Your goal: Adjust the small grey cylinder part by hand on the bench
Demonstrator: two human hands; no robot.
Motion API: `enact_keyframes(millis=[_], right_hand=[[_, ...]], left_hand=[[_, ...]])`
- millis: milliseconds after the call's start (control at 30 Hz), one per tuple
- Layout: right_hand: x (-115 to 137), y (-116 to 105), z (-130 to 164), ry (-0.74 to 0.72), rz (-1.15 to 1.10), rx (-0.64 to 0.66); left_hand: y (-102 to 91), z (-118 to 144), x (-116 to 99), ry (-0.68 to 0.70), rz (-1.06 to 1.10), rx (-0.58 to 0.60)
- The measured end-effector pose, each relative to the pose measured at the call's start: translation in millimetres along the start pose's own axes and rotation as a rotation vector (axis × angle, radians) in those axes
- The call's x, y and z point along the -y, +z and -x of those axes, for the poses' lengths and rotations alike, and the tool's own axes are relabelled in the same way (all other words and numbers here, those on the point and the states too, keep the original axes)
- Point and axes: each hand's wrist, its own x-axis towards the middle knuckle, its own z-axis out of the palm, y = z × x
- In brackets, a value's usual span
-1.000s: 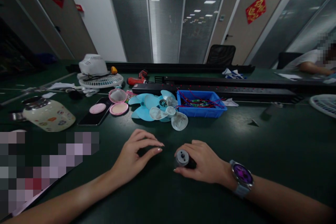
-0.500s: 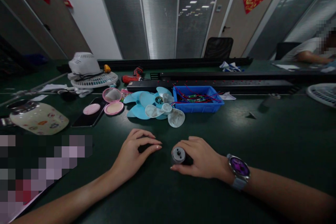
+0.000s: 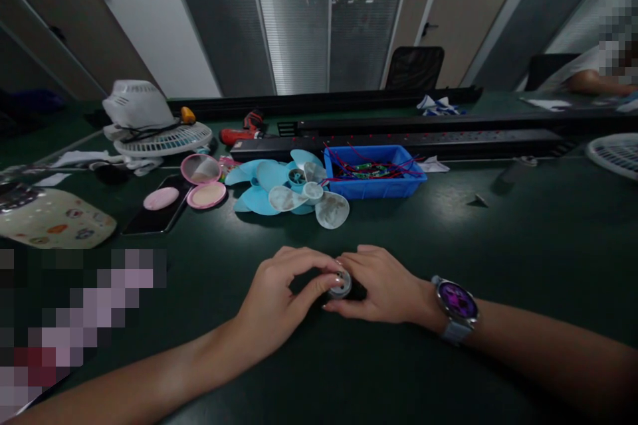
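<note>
A short black cylinder (image 3: 357,290) with a round silver end face (image 3: 341,287) lies in my right hand (image 3: 381,282), whose fingers and thumb wrap round its sides. Small dark holes show in that face, which is turned toward me. My left hand (image 3: 284,285) reaches in from the left, with thumb and forefinger pinched together over the end face. Whatever sits between those fingertips, if anything, is too small and hidden to make out. A watch (image 3: 457,300) is strapped on my right wrist.
Beyond my hands lie pale blue fan blades (image 3: 272,187) and a blue bin (image 3: 376,176) of wired circuit boards. To the left are a phone (image 3: 154,216), a pink compact (image 3: 207,195), a patterned flask (image 3: 60,219) and a white fan (image 3: 139,106). A person (image 3: 588,73) sits far right.
My left hand has moved right, from apart to touching the cylinder's end face. My right hand keeps its hold. The whole view has shifted slightly.
</note>
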Motion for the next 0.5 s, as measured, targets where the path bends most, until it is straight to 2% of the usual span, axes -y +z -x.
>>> enact_keyframes(millis=[167,367,500], right_hand=[[0.0,0.2,-0.1,-0.009,0.006,-0.003],[-0.6,1.0,-0.6,-0.024,0.006,-0.014],[-0.3,0.4,-0.2,-0.025,0.005,-0.007]], left_hand=[[-4.1,-2.3,1.4,0.07,0.013,0.071],[-6.9,-3.0,3.6,-0.029,0.145,0.214],[-6.3,-3.7,3.6,-0.081,0.19,0.24]])
